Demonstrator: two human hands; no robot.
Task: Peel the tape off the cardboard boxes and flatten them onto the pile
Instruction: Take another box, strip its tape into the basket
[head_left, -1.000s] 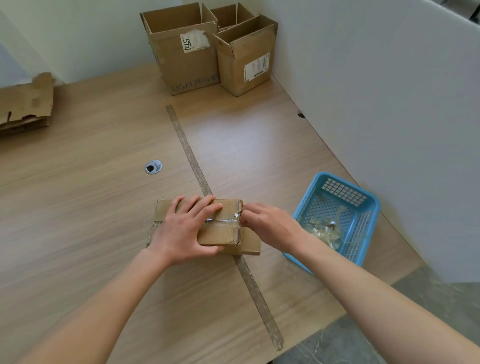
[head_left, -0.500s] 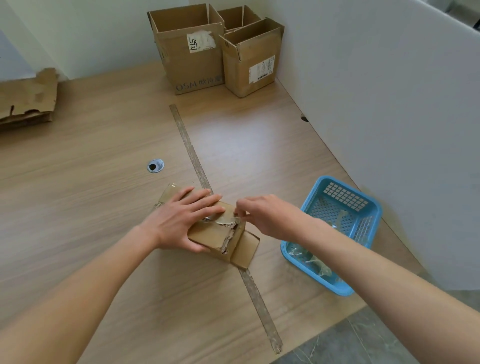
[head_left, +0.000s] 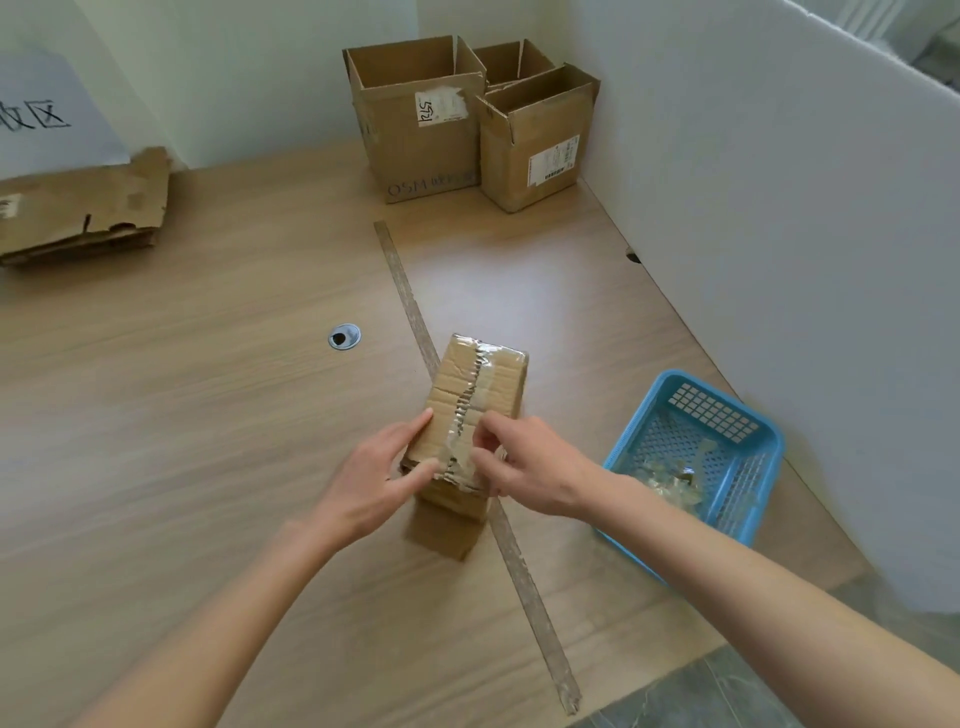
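The box (head_left: 475, 410) stands at mid worktop (head_left: 208, 415). The left hand (head_left: 371, 480) grips its near left edge. The right hand (head_left: 524, 467), at the near right, pinches the tape (head_left: 467, 400) along the top seam.

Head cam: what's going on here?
A person is stripping clear tape from a small brown cardboard box on the wooden table. The left hand steadies the box; the right hand picks at the tape near its close end. Peeled tape scraps sit in the blue plastic basket. Three open boxes wait at the back; flattened cardboard lies far left.
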